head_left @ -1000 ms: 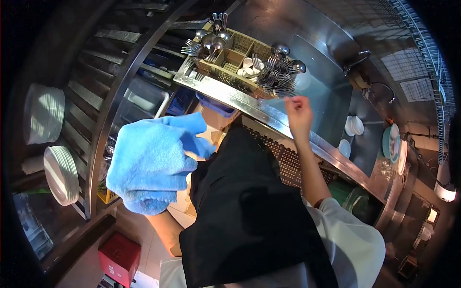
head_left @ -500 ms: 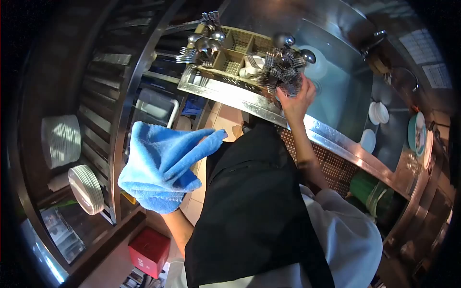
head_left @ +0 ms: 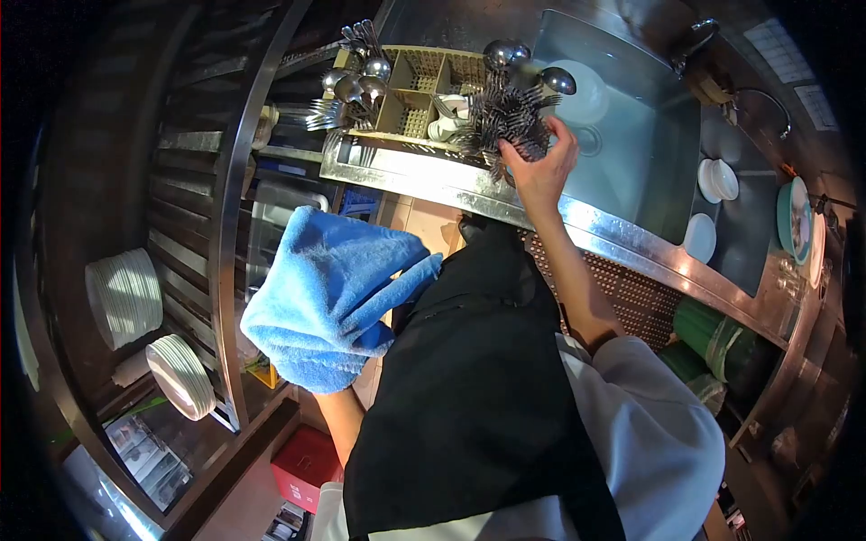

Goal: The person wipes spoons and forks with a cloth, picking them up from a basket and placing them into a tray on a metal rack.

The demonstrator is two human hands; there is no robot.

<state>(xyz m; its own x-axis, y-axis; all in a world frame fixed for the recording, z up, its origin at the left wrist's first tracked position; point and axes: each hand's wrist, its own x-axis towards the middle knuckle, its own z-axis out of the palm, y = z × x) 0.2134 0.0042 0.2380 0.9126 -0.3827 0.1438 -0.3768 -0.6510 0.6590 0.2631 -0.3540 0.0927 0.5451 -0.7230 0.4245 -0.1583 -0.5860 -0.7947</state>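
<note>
A blue cloth (head_left: 329, 288) is draped over my left hand, hiding its fingers; only the wrist shows below it. My right hand (head_left: 544, 171) reaches up to a dense bunch of forks (head_left: 512, 117) at the right end of a beige divided basket (head_left: 397, 104), thumb and fingers curved around the bunch's lower side. Round ladles (head_left: 558, 80) stick out beside the forks. White spoons (head_left: 444, 129) lie in a middle compartment. More spoons and forks (head_left: 361, 87) fill the basket's left end.
Right of the basket is a sink (head_left: 622, 153) of water with a round white dish in it. White dishes (head_left: 700, 238) and a teal bowl (head_left: 794, 221) are farther right. At left, plate stacks (head_left: 180, 377) stand by a slatted rack. A red box (head_left: 305, 464) is below.
The view has shifted slightly. My right hand is still at the forks, its fingers a little further around them. The cloth on my left hand has shifted up and right, its folds changed.
</note>
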